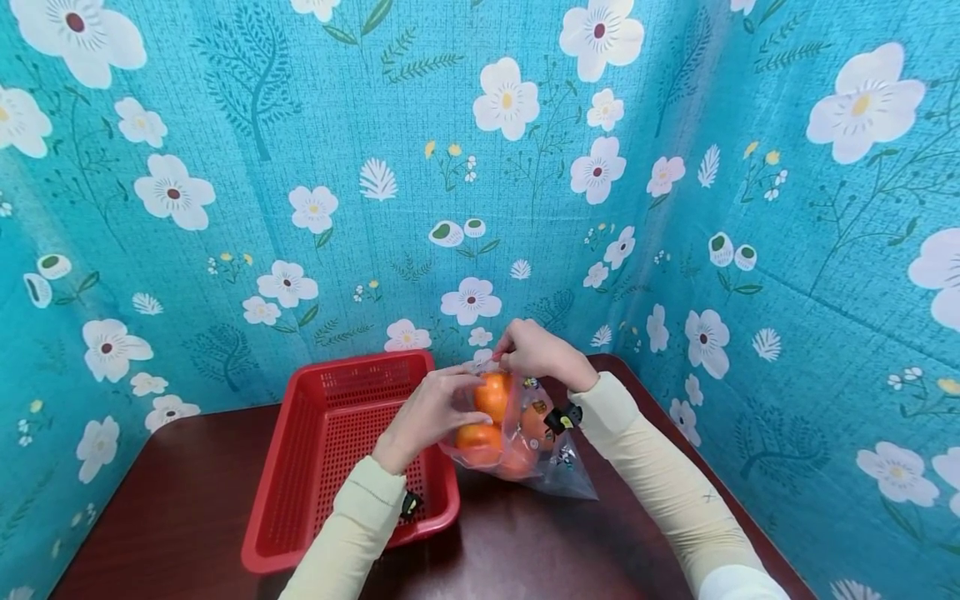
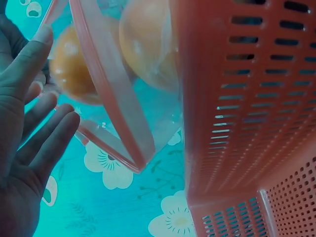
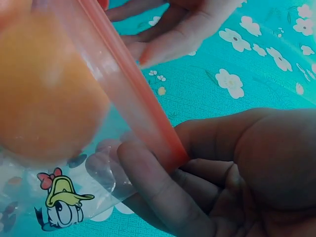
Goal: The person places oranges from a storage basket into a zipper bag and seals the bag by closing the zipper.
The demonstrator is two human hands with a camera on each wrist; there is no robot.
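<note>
A clear zip bag (image 1: 573, 477) with red zip strips and cartoon prints stands beside the basket, several oranges (image 1: 493, 397) inside it. My right hand (image 1: 542, 353) pinches a corner of its mouth between thumb and fingers; the right wrist view shows the red strip (image 3: 140, 101) running into that grip, above a printed duck (image 3: 64, 202). At the near side of the mouth is my left hand (image 1: 426, 410), its fingers extended and spread from the thumb. In the left wrist view those fingers (image 2: 54, 138) lie right by the parted zip edges, with an orange (image 2: 74, 69) behind them.
A red perforated plastic basket (image 1: 262, 508) sits on the dark brown table (image 1: 180, 492), left of the bag. Its right wall is close to the bag and under my left forearm. Blue flowered cloth (image 1: 360, 275) hangs behind the table and along its sides.
</note>
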